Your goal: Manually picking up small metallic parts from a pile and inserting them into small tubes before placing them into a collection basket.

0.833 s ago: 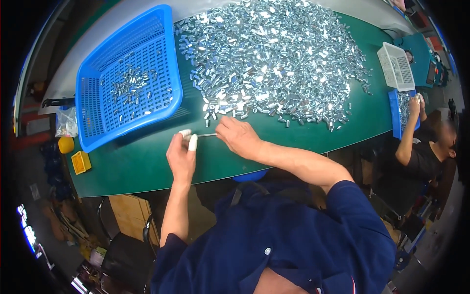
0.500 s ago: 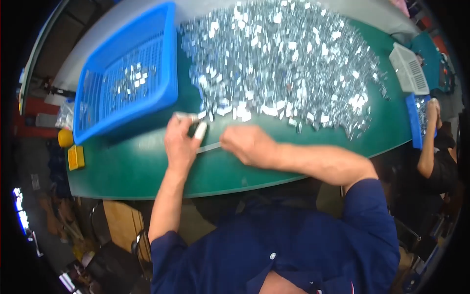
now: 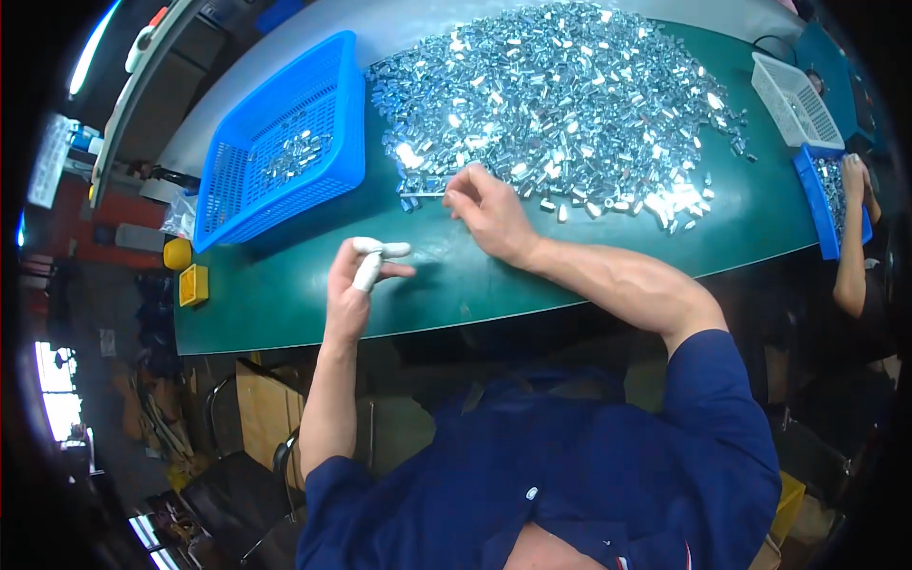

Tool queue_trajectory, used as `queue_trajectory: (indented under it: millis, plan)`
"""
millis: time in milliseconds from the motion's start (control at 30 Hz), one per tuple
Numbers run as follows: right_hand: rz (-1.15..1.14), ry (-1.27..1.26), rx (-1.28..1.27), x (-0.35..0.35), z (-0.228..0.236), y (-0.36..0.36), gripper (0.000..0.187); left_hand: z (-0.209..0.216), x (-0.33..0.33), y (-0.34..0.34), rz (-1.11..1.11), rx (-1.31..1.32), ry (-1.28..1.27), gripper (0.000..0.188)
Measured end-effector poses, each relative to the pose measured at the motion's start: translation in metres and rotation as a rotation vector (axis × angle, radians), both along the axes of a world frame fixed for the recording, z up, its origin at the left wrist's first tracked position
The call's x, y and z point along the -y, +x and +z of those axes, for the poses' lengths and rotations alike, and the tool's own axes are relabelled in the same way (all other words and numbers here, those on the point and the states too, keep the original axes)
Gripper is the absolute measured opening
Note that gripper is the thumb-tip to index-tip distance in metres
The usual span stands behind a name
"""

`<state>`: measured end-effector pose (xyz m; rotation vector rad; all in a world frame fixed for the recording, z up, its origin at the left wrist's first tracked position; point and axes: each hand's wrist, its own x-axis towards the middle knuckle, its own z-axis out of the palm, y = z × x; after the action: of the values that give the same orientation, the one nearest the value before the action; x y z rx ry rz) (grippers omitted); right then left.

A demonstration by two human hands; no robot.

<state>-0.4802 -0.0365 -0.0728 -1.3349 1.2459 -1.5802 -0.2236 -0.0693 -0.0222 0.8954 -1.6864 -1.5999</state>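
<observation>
**Silver metal parts, green bench: hands at near edge of heap**

Silver, shiny small metal pieces (image 3: 560, 104) lay in a broad heap across the far half of the green table (image 3: 456, 285). Individual pieces pointed every way; no common long axis could be read. The heap as a whole ran left to right, thinning to loose strays at its near edge.

Surroundings: a blue mesh basket (image 3: 285, 142) stood just left of the heap, tilted in the view, with a small cluster of the same pieces inside. A yellow round thing (image 3: 177, 254) and a yellow square box (image 3: 193, 285) sat at the table's left end. At the far right, a white basket (image 3: 796, 100) and a blue tray (image 3: 825, 204), with another person's arm (image 3: 848, 247) resting there. Nothing lay between the hands and the heap.

Right hand (image 3: 489, 211): loosely curled, fingertips down at the heap's near edge, touching or pinching pieces; which, I could not tell. Left hand (image 3: 359, 280): raised on the bare table, white covers on the finger ends (image 3: 372, 261), fingers half bent; whether it gripped anything, I could not tell.
</observation>
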Motion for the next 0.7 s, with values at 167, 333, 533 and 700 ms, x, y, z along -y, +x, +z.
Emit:
queue_trajectory:
  millis: [167, 333, 533, 700]
  plan:
    - [0.031, 0.020, 0.029, 0.005, -0.004, 0.000, 0.010, 0.002, -0.003, 0.002, 0.153, 0.093, -0.161, 0.015]
    - [0.001, 0.022, 0.128, 0.003, -0.002, 0.005, 0.009, -0.026, -0.012, -0.023, 0.153, 0.273, -0.364, 0.015]
    - [-0.172, -0.146, 0.282, 0.003, 0.037, -0.046, 0.011, -0.022, -0.025, -0.083, -0.075, 0.297, -0.486, 0.015]
    - [-0.244, -0.161, 0.263, -0.045, 0.056, -0.083, 0.013, -0.019, -0.033, -0.097, -0.273, 0.332, -0.312, 0.014]
